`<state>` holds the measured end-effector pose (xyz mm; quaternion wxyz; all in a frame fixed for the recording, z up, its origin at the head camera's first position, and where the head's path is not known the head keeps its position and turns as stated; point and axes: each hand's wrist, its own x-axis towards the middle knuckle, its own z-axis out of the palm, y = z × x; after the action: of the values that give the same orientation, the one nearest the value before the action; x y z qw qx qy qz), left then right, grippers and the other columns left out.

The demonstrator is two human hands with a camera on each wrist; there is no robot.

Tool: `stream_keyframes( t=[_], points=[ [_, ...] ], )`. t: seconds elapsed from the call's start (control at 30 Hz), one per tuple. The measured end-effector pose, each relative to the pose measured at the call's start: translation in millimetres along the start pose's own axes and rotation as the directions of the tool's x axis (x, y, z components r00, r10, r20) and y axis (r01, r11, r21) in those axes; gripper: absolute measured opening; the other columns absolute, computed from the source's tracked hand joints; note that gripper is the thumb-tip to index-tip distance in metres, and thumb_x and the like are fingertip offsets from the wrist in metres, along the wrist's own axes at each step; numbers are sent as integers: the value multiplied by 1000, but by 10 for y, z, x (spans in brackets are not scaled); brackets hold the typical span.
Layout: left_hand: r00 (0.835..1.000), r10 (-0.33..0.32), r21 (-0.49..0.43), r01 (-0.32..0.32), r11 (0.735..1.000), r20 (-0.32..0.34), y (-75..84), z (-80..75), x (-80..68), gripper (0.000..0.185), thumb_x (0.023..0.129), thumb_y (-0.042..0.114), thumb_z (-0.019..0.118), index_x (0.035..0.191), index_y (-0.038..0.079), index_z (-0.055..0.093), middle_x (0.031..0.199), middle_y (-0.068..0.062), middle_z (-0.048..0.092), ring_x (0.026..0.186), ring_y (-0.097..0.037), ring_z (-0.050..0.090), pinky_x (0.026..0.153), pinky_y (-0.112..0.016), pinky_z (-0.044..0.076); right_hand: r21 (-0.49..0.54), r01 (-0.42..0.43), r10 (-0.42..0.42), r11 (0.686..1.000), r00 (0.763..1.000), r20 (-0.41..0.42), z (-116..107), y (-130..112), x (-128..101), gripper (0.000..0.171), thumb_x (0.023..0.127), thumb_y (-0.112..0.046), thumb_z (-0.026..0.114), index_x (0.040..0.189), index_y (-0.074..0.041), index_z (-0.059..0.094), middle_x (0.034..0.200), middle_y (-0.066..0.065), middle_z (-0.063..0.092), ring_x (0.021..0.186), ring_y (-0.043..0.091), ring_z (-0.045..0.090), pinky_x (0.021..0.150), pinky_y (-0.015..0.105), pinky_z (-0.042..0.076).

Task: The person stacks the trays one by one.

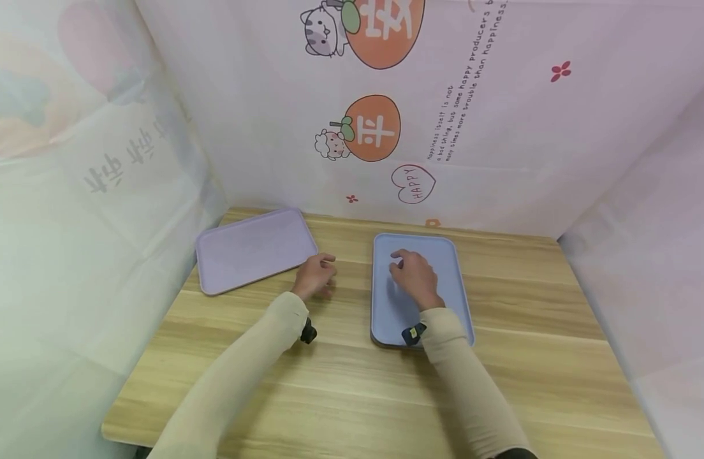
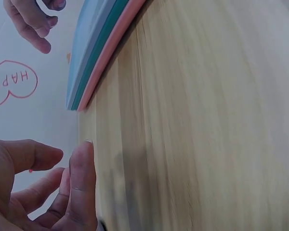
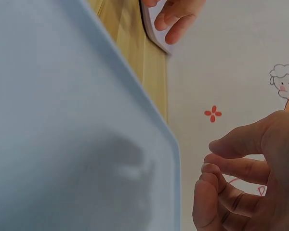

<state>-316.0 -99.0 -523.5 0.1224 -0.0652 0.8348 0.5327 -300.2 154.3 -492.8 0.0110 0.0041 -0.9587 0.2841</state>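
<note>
A light blue tray [image 1: 395, 319] lies lengthwise on the table, topmost in a stack. Beneath its edge, the left wrist view shows a green tray [image 2: 94, 61] and a pink tray [image 2: 106, 57]. Over the blue tray hovers my right hand [image 1: 415, 277], its fingers loosely bent around nothing and its shadow on the tray's surface. My left hand [image 1: 314, 275] hangs over the wood beside the near right corner of a lilac tray [image 1: 254, 248], also with relaxed fingers and nothing in them. The lilac tray lies slanted at the back left.
The wood-grain table [image 1: 340, 376] is bounded by a printed white cloth [image 1: 490, 159] at the back and plain hanging cloth at both sides. Dark wrist cameras sit on both forearms; the right one [image 1: 414, 333] overlaps the blue tray's near end.
</note>
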Motion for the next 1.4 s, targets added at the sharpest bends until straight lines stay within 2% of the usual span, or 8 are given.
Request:
stream_keyframes(
  t=[0.17,0.47,0.6,0.87,1.1,1.2,1.4],
  points=[
    [1000,5,-3,-5,1000,-9,-87,-83,35,48,101,11,59,149,9,64,132,-16,69,75,-21,73,59,-32,69,12,25,-25,1000,1000,5,86,-91,39,36,104,-22,64,136,-10,74,114,13,77,84,25,71,63,37,58],
    [999,-9,-46,8,999,-33,-190,-270,32,47,102,11,61,149,8,64,137,-18,68,91,-26,73,61,-33,69,48,58,-59,997,998,21,187,-290,77,35,103,-19,65,135,-7,75,114,14,78,86,26,72,66,39,61],
    [998,-18,-29,16,999,-54,-204,-353,24,46,103,12,59,148,9,65,136,-17,69,92,-25,72,62,-32,69,60,62,-64,996,997,31,247,-354,106,35,103,-17,63,134,-5,75,114,14,78,86,25,70,66,36,59],
    [996,-41,-1,41,999,-78,-211,-522,11,46,103,11,60,149,9,64,136,-17,70,96,-26,74,65,-32,70,105,76,-85,992,993,82,384,-495,141,36,103,-17,61,136,-6,73,111,12,78,75,19,66,59,29,52],
    [994,-35,30,38,999,-101,-320,-654,5,45,104,13,60,149,7,63,139,-21,69,92,-26,75,63,-32,70,104,90,-99,991,991,94,466,-602,153,37,104,-16,63,138,-6,72,111,12,79,73,18,66,58,29,53],
    [993,-32,44,38,998,-116,-393,-714,18,46,104,13,59,149,7,63,139,-20,68,93,-26,76,64,-32,70,98,100,-109,990,990,92,504,-642,167,36,104,-15,63,138,-5,72,113,13,80,78,20,68,65,32,58],
    [991,-36,79,47,996,-128,-501,-859,-19,47,105,14,56,151,8,62,139,-20,69,97,-27,76,67,-32,71,83,124,-132,989,986,98,561,-734,180,35,103,-13,64,136,-3,73,116,14,79,98,27,72,87,45,65]
  ],
)
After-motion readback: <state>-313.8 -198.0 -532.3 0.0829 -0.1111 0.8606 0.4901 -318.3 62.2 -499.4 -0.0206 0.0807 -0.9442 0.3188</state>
